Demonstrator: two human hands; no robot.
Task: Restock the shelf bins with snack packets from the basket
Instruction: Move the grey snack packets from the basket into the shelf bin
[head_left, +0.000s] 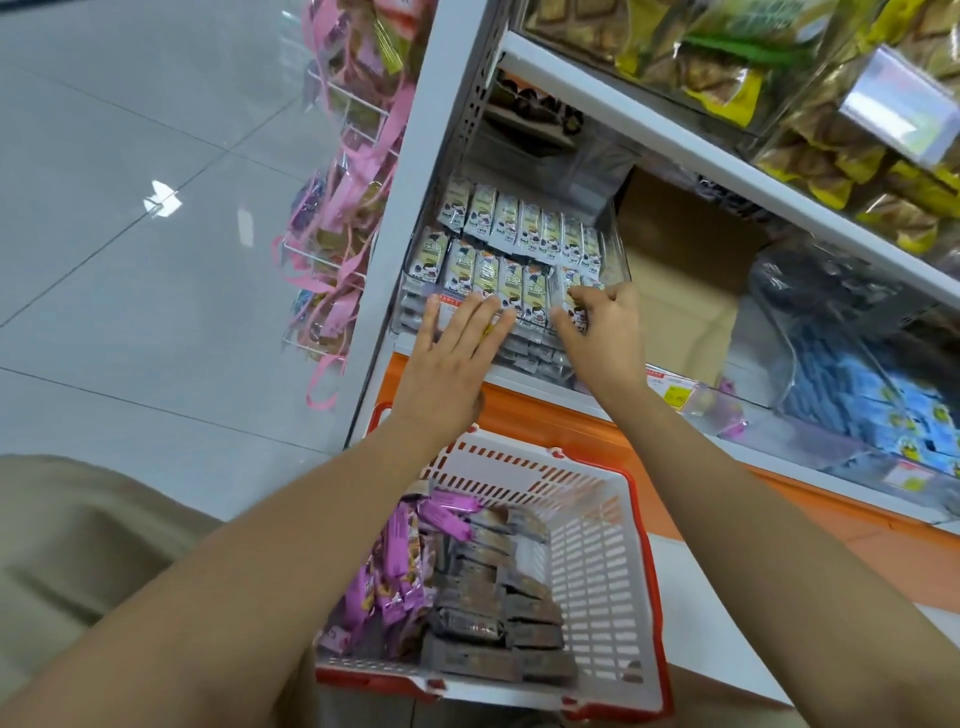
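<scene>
Foil-wrapped snack packets (519, 228) stand in two rows in the clear bin (618, 249); more lie in the basket (644, 519) below. Our left hand (457, 348) presses flat, fingers straight, on the front row; our right hand (597, 327) pinches one at the row's right end. Light, crinkly, slick, we judge: grip across the flat faces.

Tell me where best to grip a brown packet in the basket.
Probably pinch a top brown packet across its short width from above, approaching from the right: the basket is bare there, while pink packets crowd the left.
</scene>
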